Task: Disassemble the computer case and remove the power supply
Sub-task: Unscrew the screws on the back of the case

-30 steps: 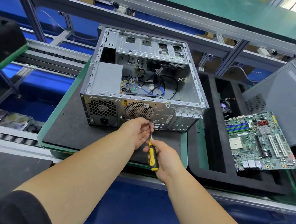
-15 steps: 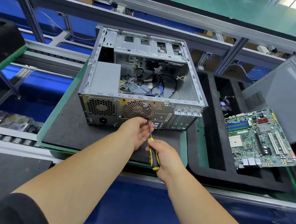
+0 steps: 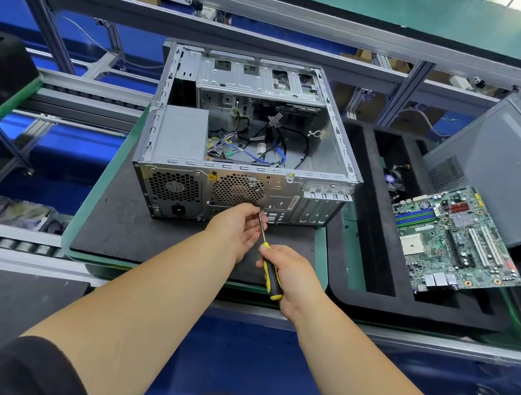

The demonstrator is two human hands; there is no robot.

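Bare grey steel fills the middle of the frame: the computer case (image 3: 249, 138) lies on its side on a dark mat (image 3: 114, 227), open side up, rear panel facing us. Starting at the left of that case, the power supply (image 3: 182, 131) is still seated in the near left corner, its honeycomb vent and power socket showing through the rear panel just left of the round fan grille (image 3: 237, 189). Loose wires (image 3: 251, 148) lie on the case floor to its right, and we cannot tell whether any of them still tie the supply down. Moving right, our left hand (image 3: 238, 227) is curled at the rear panel just below the grille, its fingers pinching the metal shaft of the screwdriver (image 3: 269, 269) near the tip. Our right hand (image 3: 290, 271) is wrapped around the yellow and black handle, low and centre in the frame. The screw itself is hidden behind our left fingers. To do this well, we judge we should keep the shaft square to the panel, press in firmly while turning so the tip does not slip out, and let the left fingers catch the screw as it frees. Further right, a circuit board (image 3: 454, 240) rests tilted on a black foam tray (image 3: 367, 208), with a grey side panel (image 3: 510, 165) leaning behind it.
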